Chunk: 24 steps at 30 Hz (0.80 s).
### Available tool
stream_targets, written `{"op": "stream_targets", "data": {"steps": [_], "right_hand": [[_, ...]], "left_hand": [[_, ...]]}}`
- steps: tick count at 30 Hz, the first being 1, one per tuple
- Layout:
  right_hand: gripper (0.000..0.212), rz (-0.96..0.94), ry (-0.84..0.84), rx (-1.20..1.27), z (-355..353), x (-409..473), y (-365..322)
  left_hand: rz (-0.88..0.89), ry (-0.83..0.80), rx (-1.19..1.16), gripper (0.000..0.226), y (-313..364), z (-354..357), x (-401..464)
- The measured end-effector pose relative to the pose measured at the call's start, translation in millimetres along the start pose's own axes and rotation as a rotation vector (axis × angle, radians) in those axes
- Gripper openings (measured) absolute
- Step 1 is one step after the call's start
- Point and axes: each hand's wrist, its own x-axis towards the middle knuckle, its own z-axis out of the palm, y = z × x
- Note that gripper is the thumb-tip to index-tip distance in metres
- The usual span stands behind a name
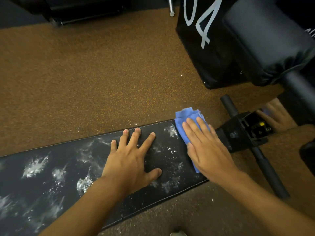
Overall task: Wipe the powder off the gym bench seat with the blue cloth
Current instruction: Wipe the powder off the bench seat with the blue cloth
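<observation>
The black padded bench seat [56,195] runs from lower left to centre right, with white powder [35,166] smeared in patches along it. My left hand [132,159] lies flat on the seat, fingers spread, holding nothing. My right hand [208,149] presses flat on the folded blue cloth [185,117] at the seat's right end. The cloth sticks out beyond my fingertips and past the seat's far edge. A powder patch [171,131] lies just left of the cloth.
The bench's black metal frame and crossbar [255,143] extend right of the seat. A black box marked 04 [202,40] and a black padded roller [267,40] stand at the upper right. Brown speckled floor [93,79] surrounds the bench. Dark equipment [76,9] sits at the top left.
</observation>
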Motion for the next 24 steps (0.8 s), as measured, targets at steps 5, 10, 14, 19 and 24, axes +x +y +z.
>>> {"op": "stream_targets", "data": {"steps": [5, 10, 14, 19, 24], "right_hand": [[0.059, 0.205, 0.044, 0.048, -3.0, 48.9, -17.7], [0.058, -0.005, 0.002, -0.045, -0.8, -3.8, -11.6], [0.06, 0.084, -0.027, -0.135, -10.7, 12.9, -1.5], [0.058, 0.133, 0.066, 0.009, -1.7, 39.1, -29.1], [0.059, -0.065, 0.047, 0.001, -1.9, -5.4, -3.5]], "left_hand": [[0.009, 0.011, -0.002, 0.107, -1.9, 2.4, 0.6], [0.009, 0.009, -0.013, 0.107, -1.1, -0.9, -0.4], [0.025, 0.055, -0.046, 0.104, -8.4, -6.5, -11.1], [-0.045, 0.061, -0.007, 0.107, -37.6, 3.8, -39.2], [-0.074, 0.011, -0.049, 0.108, -42.3, 5.6, -42.6]]}}
